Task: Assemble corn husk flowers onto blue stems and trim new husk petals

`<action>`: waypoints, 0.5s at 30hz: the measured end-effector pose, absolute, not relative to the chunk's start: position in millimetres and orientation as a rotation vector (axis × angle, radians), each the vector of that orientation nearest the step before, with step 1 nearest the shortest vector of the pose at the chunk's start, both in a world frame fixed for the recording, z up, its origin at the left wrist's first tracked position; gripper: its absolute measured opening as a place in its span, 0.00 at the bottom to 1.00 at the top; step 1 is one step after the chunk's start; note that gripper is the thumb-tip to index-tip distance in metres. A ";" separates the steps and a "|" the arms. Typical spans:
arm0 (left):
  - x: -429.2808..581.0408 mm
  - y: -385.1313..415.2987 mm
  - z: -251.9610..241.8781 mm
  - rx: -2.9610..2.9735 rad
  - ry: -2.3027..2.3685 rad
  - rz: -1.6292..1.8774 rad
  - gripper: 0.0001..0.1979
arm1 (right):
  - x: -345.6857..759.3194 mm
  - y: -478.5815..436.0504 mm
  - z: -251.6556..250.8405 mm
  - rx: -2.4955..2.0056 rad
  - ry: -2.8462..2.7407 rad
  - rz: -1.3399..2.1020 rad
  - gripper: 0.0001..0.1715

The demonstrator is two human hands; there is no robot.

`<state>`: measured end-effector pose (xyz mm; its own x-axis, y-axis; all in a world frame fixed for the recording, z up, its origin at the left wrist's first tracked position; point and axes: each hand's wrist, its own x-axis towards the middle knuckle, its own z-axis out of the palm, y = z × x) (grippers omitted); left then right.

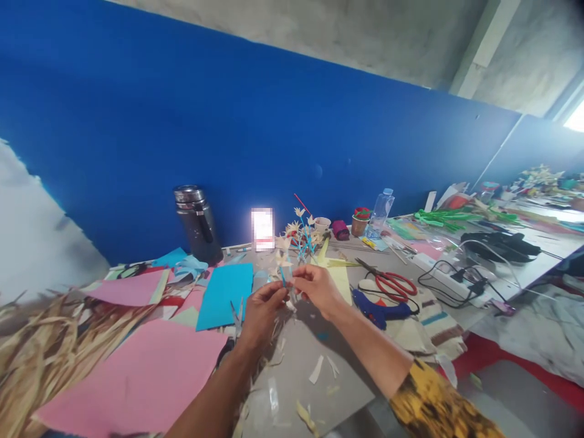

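Near the middle of the table, my left hand pinches the blue stem of a pale handmade flower, which stands upright above the fingertips. My right hand is closed at the same stem from the other side, its fingertips close to those of the left. What lies right between the fingers is partly hidden. Just behind the hands is a bunch of similar pale flowers on blue stems. A pair of scissors lies beside my left wrist, partly covered by the forearm.
Pink sheets, a blue sheet and dry husk strips lie to the left, below a dark flask. Red-handled scissors, a blue glue gun, a power strip and a plastic bottle are on the right.
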<state>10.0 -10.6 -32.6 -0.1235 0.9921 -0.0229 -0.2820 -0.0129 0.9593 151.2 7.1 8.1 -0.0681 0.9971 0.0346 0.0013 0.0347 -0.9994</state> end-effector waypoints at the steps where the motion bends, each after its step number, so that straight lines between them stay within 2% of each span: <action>1: 6.4 -8.7 -31.4 0.935 1.106 1.449 0.19 | 145.6 10.4 9.1 -1.146 -1.260 1.244 0.12; 7: -8.4 -0.5 -25.7 0.900 1.224 1.516 0.22 | 132.9 22.0 1.7 -1.059 -1.245 1.248 0.11; 15: -4.0 -2.9 -25.7 0.935 1.240 1.536 0.15 | 130.6 16.8 -14.1 -1.002 -1.296 1.274 0.13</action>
